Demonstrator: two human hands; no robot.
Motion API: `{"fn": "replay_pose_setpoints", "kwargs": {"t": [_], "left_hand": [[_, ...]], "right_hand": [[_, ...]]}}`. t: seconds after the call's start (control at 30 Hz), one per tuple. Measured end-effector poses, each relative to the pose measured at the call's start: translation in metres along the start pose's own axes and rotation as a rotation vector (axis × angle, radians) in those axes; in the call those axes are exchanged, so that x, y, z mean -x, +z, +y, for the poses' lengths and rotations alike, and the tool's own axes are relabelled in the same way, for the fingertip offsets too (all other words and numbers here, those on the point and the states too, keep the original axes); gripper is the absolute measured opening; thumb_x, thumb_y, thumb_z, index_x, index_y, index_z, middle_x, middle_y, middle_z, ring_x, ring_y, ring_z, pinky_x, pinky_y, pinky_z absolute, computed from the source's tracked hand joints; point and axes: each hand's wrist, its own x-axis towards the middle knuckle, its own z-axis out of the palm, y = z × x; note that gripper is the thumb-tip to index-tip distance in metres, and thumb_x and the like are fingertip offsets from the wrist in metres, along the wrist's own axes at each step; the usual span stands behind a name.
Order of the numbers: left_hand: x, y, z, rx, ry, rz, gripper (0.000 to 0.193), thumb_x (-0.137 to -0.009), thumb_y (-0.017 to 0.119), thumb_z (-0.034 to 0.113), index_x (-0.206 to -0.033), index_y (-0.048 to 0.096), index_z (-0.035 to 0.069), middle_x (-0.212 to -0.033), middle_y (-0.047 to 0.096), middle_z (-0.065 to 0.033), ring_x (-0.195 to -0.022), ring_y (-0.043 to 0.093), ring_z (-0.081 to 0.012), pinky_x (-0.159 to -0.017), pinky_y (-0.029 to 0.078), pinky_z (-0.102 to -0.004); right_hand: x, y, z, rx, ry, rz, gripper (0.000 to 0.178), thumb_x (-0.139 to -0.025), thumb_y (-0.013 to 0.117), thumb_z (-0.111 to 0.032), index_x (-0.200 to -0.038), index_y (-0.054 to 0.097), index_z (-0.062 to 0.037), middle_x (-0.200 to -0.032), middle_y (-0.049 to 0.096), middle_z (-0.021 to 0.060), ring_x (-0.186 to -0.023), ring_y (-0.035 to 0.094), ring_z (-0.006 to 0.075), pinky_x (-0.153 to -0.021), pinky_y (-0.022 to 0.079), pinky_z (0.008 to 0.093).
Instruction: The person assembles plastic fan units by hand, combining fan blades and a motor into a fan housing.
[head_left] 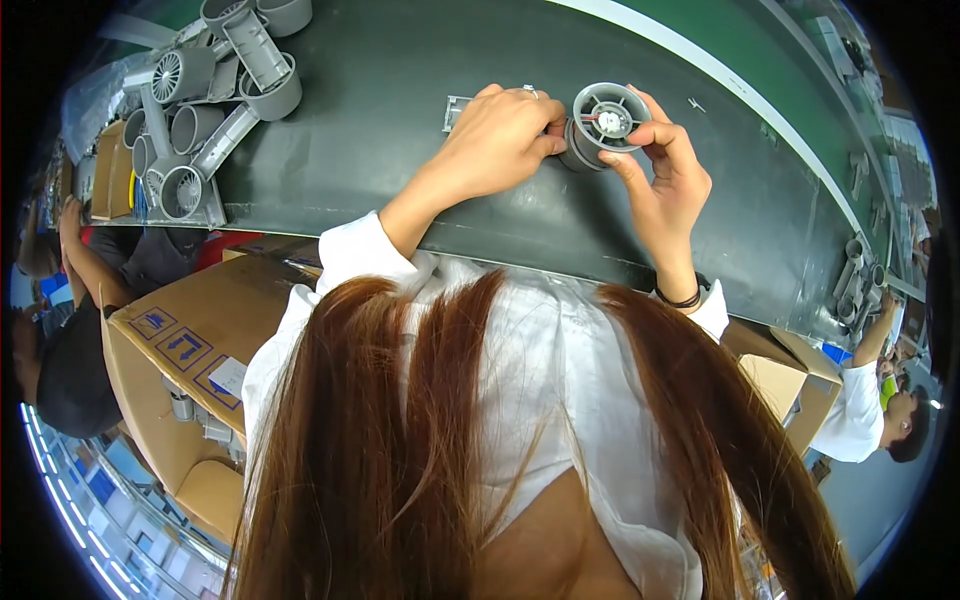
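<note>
A grey round fan housing point(580, 158) stands on the dark green work surface, its open end facing up. Inside the ring, spokes meet at a white centre with a red wire beside it. My right hand point(668, 165) grips the rim from the right, thumb in front and fingers curled behind. My left hand point(505, 140) is closed at the housing's left side, its fingertips tucked down against it; what they pinch is hidden. A grey channel-like end piece point(456, 112) shows beyond the left knuckles, and I cannot see whether it joins the housing.
Grey housings with handles point(200, 125) are heaped at the far left. A small light scrap point(696, 104) lies right of my hands. Cardboard boxes point(190, 330) stand along the near edge on both sides. More grey parts point(855, 285) and a co-worker point(860, 400) are at the right.
</note>
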Motion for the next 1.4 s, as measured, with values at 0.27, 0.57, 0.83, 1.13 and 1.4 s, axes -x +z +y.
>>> {"fn": "replay_pose_setpoints", "kwargs": {"t": [0.27, 0.57, 0.83, 1.13, 1.4], "left_hand": [[0.0, 0.001, -0.002, -0.016, 0.021, 0.003, 0.01, -0.079, 0.063, 0.014, -0.079, 0.063, 0.004, -0.078, 0.065, -0.0104, -0.084, 0.061, -0.029, -0.075, 0.04, -0.0391], [0.003, -0.001, -0.004, -0.012, 0.022, -0.009, 0.009, -0.079, 0.065, 0.013, -0.081, 0.062, 0.004, -0.079, 0.064, -0.009, -0.078, 0.059, -0.0299, -0.075, 0.04, -0.0378], [0.003, -0.002, -0.002, -0.019, -0.003, -0.03, 0.01, -0.08, 0.063, 0.014, -0.08, 0.062, 0.004, -0.079, 0.064, -0.0105, -0.08, 0.06, -0.0303, -0.075, 0.042, -0.0403], [0.005, -0.003, 0.003, -0.021, -0.054, -0.006, 0.006, -0.073, 0.058, 0.009, -0.075, 0.058, 0.003, -0.073, 0.061, -0.0108, -0.071, 0.059, -0.0323, -0.062, 0.045, -0.0424], [0.009, -0.005, 0.003, -0.053, 0.023, -0.007, 0.006, -0.076, 0.056, 0.009, -0.078, 0.059, 0.004, -0.071, 0.06, -0.0094, -0.071, 0.059, -0.0302, -0.059, 0.044, -0.0426]], "right_hand": [[0.011, 0.016, 0.008, 0.028, -0.086, 0.19, 0.027, -0.07, 0.079, -0.002, -0.088, 0.058, 0.0, -0.111, 0.063, 0.0266, -0.096, 0.067, 0.0235, -0.076, 0.055, 0.0277], [0.028, 0.025, 0.004, 0.05, -0.052, 0.251, 0.026, -0.072, 0.077, 0.0, -0.089, 0.057, 0.0005, -0.112, 0.061, 0.0305, -0.104, 0.064, 0.028, -0.081, 0.053, 0.03], [0.037, 0.022, 0.011, 0.026, 0.087, 0.18, 0.027, -0.071, 0.075, 0.006, -0.09, 0.056, 0.001, -0.117, 0.059, 0.024, -0.106, 0.058, 0.0228, -0.092, 0.045, 0.0308], [0.015, 0.011, 0.002, 0.168, -0.021, 0.068, 0.032, -0.063, 0.083, -0.003, -0.073, 0.053, -0.0014, -0.115, 0.06, 0.0294, -0.11, 0.06, 0.0299, -0.089, 0.048, 0.0338], [0.014, 0.01, 0.006, 0.139, -0.057, 0.093, 0.034, -0.06, 0.085, -0.008, -0.069, 0.053, -0.0029, -0.1, 0.066, 0.0274, -0.098, 0.067, 0.0279, -0.079, 0.052, 0.0304]]}}
